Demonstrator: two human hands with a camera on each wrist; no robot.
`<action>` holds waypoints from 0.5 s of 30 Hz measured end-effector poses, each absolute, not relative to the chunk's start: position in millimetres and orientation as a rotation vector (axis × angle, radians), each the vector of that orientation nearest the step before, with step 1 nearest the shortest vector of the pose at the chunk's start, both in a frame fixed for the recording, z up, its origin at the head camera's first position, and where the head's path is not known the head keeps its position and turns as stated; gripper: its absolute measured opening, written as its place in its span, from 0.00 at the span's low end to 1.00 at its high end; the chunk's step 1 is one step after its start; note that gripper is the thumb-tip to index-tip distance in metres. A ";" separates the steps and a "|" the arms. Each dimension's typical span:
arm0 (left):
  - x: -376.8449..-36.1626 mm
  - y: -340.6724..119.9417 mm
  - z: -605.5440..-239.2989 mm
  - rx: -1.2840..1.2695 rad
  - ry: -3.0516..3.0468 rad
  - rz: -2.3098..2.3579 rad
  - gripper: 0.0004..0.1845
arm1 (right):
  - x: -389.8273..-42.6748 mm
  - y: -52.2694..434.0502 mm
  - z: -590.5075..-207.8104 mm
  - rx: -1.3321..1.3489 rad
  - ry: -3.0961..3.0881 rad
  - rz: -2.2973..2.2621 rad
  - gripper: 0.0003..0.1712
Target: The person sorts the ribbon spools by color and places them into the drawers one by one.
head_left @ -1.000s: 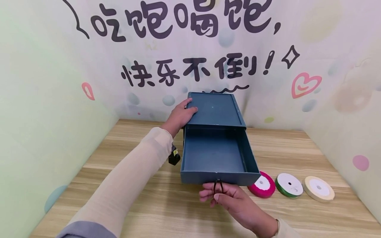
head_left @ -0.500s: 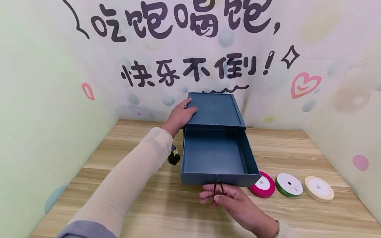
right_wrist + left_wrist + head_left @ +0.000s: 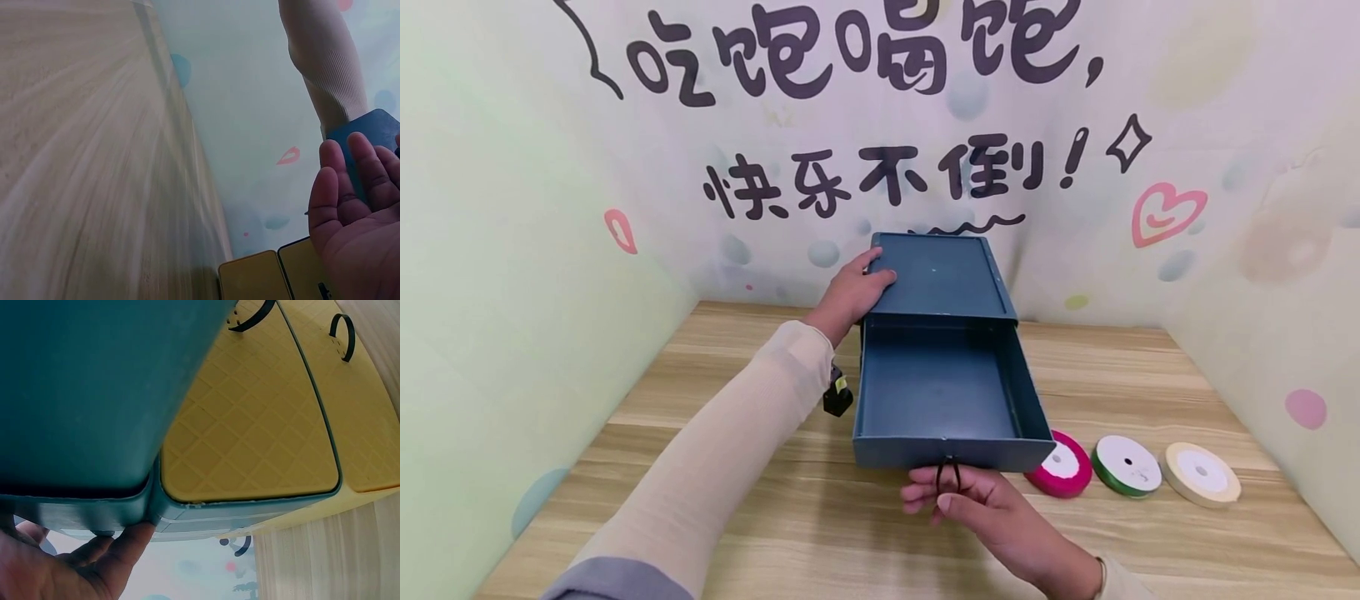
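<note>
My left hand (image 3: 850, 293) is clamped on the left edge of the dark blue cardboard sleeve box (image 3: 942, 279), standing on the light wooden table (image 3: 760, 517) near the back wall. Its blue drawer tray (image 3: 951, 400) is slid far out toward me. My right hand (image 3: 977, 508) pinches the tray's black cord pull loop (image 3: 948, 475). Risk: tray leaves the sleeve and drops, or the thin loop slips. Loop anchoring is hidden. Pink, green and cream ribbon spools (image 3: 1127, 467) sit right.

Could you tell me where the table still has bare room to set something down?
Bare wood lies left of the blue drawer box, beyond the left sleeve, and behind the ribbon spools toward the right wall. It is crowded at the drawer front, around the right hand.
</note>
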State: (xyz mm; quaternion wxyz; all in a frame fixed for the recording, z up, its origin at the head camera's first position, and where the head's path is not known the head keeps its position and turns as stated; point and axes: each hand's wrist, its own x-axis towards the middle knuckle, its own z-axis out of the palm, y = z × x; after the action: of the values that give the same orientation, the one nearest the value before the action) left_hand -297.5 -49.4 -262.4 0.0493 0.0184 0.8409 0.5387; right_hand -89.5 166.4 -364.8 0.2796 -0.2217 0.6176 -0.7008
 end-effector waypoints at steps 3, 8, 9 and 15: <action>-298.3 -49.7 -263.1 0.062 2.574 1.643 0.32 | -89.4 167.0 -363.8 -0.614 1.706 -1.845 0.22; -299.4 -51.2 -265.0 0.073 2.586 1.648 0.32 | -87.8 169.9 -363.8 -0.737 1.857 -1.758 0.21; -299.5 -51.5 -265.3 0.073 2.584 1.650 0.32 | -87.1 170.6 -364.2 -0.779 1.928 -1.714 0.20; -299.3 -52.4 -265.5 0.068 2.566 1.663 0.32 | -80.8 173.7 -362.8 -1.051 2.438 -1.233 0.23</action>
State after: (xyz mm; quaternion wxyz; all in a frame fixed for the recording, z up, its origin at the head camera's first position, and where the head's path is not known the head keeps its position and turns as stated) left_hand -299.3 -52.4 -265.5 0.0416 0.0224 0.8382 0.5433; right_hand -80.8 173.7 -362.8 0.1068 -0.3571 0.8281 -0.4187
